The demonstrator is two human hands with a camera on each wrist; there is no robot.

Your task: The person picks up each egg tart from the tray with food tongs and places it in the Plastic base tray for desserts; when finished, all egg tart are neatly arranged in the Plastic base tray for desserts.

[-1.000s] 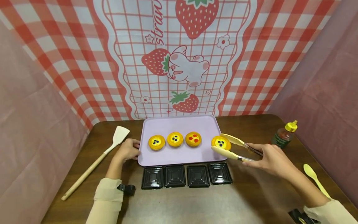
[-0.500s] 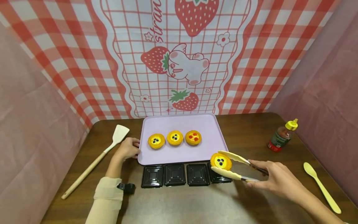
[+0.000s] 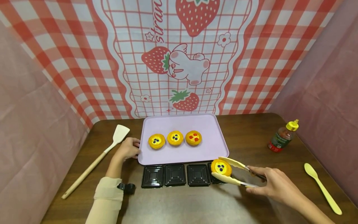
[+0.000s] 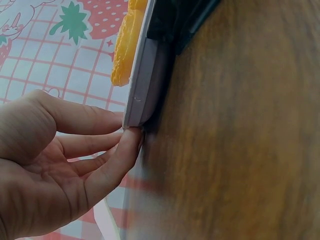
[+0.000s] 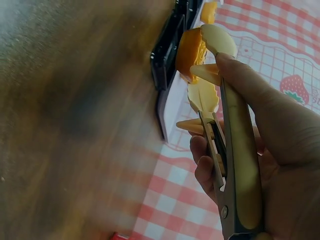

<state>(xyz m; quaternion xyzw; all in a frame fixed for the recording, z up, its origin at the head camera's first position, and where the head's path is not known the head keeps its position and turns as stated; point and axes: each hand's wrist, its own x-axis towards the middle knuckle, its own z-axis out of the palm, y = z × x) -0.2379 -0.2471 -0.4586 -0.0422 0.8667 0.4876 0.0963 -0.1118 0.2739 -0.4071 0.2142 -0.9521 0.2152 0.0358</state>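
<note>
My right hand (image 3: 279,185) grips a pair of cream-tipped tongs (image 5: 241,160) between thumb and fingers. Between the tongs' tips is an egg tart (image 3: 221,168) with blue berries, close over the rightmost black square container (image 5: 165,52) and partly covering it in the head view. My left hand (image 3: 129,148) pinches the left edge of a lilac tray (image 3: 208,124), its thumb and fingertips at the rim in the left wrist view (image 4: 75,155). On the tray sit two more blue-berry tarts (image 3: 156,141) and a red-topped tart (image 3: 193,137).
Several black containers (image 3: 175,175) stand in a row along the tray's front edge. A white spatula (image 3: 102,155) with a wooden handle lies left. To the right are a sauce bottle (image 3: 282,137) with a yellow cap and a pale yellow spoon (image 3: 321,186). A strawberry-print cloth (image 3: 237,46) hangs behind.
My right hand has carried the tart in the tongs off the tray's right side, toward me and down to the rightmost black container. My left hand has stayed at the tray's edge.
</note>
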